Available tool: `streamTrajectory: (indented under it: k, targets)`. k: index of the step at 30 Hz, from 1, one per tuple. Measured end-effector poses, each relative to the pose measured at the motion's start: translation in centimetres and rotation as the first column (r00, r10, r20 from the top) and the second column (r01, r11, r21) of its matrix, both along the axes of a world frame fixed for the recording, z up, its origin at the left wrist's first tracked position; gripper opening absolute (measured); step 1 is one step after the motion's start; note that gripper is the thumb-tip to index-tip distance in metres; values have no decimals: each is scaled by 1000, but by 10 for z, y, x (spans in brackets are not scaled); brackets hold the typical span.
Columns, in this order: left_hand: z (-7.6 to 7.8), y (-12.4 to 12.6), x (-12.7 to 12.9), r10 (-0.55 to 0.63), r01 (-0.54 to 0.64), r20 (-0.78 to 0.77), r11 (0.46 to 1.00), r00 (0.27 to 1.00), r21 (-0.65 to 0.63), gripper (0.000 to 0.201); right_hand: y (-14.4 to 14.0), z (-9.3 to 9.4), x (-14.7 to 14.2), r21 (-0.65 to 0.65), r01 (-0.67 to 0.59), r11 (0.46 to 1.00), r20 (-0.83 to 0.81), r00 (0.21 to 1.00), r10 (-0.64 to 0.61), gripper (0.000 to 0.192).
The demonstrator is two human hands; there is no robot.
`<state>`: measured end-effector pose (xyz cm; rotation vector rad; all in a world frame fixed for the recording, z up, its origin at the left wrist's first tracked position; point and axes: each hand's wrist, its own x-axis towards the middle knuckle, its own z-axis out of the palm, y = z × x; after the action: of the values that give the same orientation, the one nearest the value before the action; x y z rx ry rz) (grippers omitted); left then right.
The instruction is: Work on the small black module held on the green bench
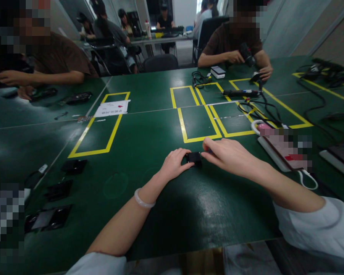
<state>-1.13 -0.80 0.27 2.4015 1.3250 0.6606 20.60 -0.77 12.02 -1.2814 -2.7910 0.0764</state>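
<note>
A small black box-shaped part (pixel 194 157) rests on the green table (pixel 149 225) in front of me. My left hand (pixel 176 164) grips it from the left, thumb on the near side and fingers on the far side. Just right of the part is my right hand (pixel 225 154), its thumb and forefinger brought close together in a pinch. Whatever lies between those fingertips, if anything, is too small to make out. The pinched fingertips are beside the part's right end; I cannot tell whether they touch it.
Yellow tape rectangles (pixel 186 130) mark the table. Black parts (pixel 73 166) lie at left. At right are a phone (pixel 286 149) on a white block, a black pen-shaped tool (pixel 240 93) and cables (pixel 270 109). Across the table, a person holds a power driver (pixel 247 54); another sits at left.
</note>
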Motion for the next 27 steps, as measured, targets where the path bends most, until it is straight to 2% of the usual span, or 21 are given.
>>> streamTrajectory:
  k: [5, 12, 16, 19, 27]
  targets:
    - [1, 0, 0, 2, -2, -5, 1000, 1000, 3, 36, 1, -1, 0, 22, 13, 1000, 59, 998, -14, 19]
    - [-1, 1, -1, -5, 5, -2, 1000, 1000, 1, 36, 0, 1, 2, -5, -9, 1000, 1, 1000, 9, 14]
    - [-2, 0, -1, -5, 5, 0, 1000, 1000, 0, 38, 0, 0, 0, 12, 4, 1000, 25, 1000, -4, 21]
    - [0, 0, -1, -4, 4, -4, 1000, 1000, -5, 37, 1, -2, -1, 33, 5, 999, 57, 998, -7, 17]
    - [0, 0, -1, -6, 6, 4, 1000, 1000, 5, 36, 1, 1, 0, -15, -25, 1000, -1, 1000, 25, 10]
